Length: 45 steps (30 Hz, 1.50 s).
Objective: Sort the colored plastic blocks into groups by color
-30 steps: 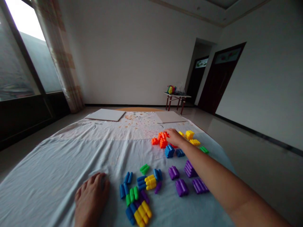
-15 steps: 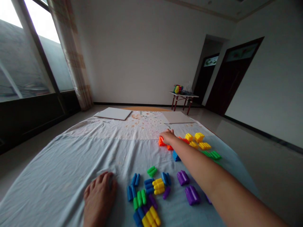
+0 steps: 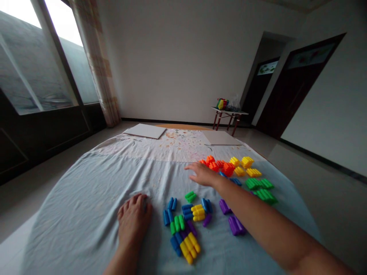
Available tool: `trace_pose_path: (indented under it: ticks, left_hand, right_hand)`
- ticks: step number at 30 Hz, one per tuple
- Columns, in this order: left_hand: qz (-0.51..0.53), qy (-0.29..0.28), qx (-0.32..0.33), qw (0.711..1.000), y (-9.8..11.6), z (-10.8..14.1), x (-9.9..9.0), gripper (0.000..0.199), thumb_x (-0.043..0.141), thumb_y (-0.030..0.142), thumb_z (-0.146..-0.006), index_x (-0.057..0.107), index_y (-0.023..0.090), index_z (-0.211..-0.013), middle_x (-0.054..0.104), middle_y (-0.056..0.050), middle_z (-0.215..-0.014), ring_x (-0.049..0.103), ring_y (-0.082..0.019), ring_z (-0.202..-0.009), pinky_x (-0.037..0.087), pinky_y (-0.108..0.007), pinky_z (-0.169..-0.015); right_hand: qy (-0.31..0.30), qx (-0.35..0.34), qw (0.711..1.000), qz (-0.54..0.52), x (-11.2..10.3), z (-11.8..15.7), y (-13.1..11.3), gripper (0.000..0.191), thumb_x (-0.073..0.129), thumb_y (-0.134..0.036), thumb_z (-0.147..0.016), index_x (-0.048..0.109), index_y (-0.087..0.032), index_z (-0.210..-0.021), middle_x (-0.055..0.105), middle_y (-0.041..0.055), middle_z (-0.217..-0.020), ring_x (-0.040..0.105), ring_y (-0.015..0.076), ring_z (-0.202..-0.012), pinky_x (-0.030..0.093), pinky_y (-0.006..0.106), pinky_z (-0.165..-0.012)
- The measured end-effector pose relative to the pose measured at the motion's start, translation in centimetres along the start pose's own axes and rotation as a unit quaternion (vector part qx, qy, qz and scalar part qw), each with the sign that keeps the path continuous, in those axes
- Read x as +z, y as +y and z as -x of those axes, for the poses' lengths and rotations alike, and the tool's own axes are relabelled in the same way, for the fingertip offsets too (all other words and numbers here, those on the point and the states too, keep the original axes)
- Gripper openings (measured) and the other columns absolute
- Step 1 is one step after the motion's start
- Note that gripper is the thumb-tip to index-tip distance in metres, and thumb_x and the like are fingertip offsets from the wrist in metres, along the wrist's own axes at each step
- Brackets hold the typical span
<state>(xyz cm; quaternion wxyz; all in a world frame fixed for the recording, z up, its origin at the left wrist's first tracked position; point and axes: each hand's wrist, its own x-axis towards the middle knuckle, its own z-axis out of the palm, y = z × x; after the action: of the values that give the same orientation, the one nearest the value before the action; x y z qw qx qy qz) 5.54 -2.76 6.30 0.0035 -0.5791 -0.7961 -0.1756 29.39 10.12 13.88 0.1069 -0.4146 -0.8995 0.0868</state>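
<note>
Orange blocks (image 3: 228,169) lie in a loose heap right of centre in the frame, just beyond my right hand (image 3: 202,174). I have that hand palm down with its fingers spread and nothing visible between them; I can't tell whether its far edge touches the heap. My left hand (image 3: 134,214) rests on the cloth (image 3: 91,206) in the lower middle-left, fingers extended, probably to prop me while the other arm stretches out. What is under its palm, I can't see.

Between my hands, low in the frame, sits a mixed group (image 3: 179,222) of blue, green, yellow and purple pieces, close to my body, I'd judge, so that either hand can get at it. Some of them look joined.

Under and around my right forearm, the other blocks lie by colour, likely so that each is easy to pick out: purple blocks (image 3: 236,225) nearest, green blocks (image 3: 265,196) farther right, yellow blocks (image 3: 247,162) beyond those. My wrist partly hides blue blocks (image 3: 235,181).

Farther up, a white board (image 3: 146,131) and a beige board (image 3: 220,138) lie flat, well apart from the blocks.
</note>
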Motion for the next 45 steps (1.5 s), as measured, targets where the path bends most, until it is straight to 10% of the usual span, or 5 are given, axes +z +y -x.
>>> trace_pose_path:
  ticks: [12,27,37,45]
  left_hand:
    - [-0.002,0.004,0.003,1.000,0.2,0.1,-0.1,0.038,0.037,0.035,-0.082,0.057,0.021,-0.111,0.056,-0.007,-0.122,0.046,-0.026,-0.112,0.027,-0.040,-0.097]
    - [-0.017,0.014,0.014,1.000,0.0,0.0,0.0,0.043,0.028,0.039,-0.085,0.056,0.021,-0.111,0.057,-0.008,-0.120,0.047,-0.028,-0.111,0.029,-0.041,-0.096]
    - [-0.036,-0.017,0.023,0.999,-0.7,-0.8,0.4,0.047,0.025,0.043,-0.085,0.055,0.022,-0.113,0.055,-0.008,-0.122,0.048,-0.029,-0.111,0.031,-0.042,-0.094]
    - [-0.043,-0.006,0.026,0.999,-0.6,-0.8,0.6,0.046,0.026,0.042,-0.085,0.056,0.022,-0.113,0.056,-0.009,-0.121,0.048,-0.029,-0.111,0.031,-0.042,-0.094]
  right_hand:
    - [-0.053,-0.083,0.992,-0.085,6.4,3.5,-8.6,0.048,0.068,-0.046,-0.069,0.061,-0.025,-0.111,0.061,0.0059,-0.116,0.050,0.0254,-0.109,0.037,0.037,-0.090]
    - [0.004,-0.020,1.000,-0.013,6.4,4.7,-9.6,0.048,0.069,-0.045,-0.059,0.060,-0.020,-0.099,0.063,0.0078,-0.101,0.049,0.0279,-0.103,0.035,0.041,-0.089]
    - [0.123,0.030,0.976,-0.178,4.0,8.5,-8.2,0.045,0.070,-0.038,-0.064,0.059,-0.017,-0.103,0.063,0.0073,-0.098,0.055,0.0223,-0.098,0.041,0.033,-0.087]
    - [0.086,0.107,0.899,-0.415,4.2,10.6,-5.6,0.045,0.069,-0.033,-0.069,0.055,-0.017,-0.109,0.065,0.0032,-0.091,0.060,0.0144,-0.077,0.047,0.025,-0.067]
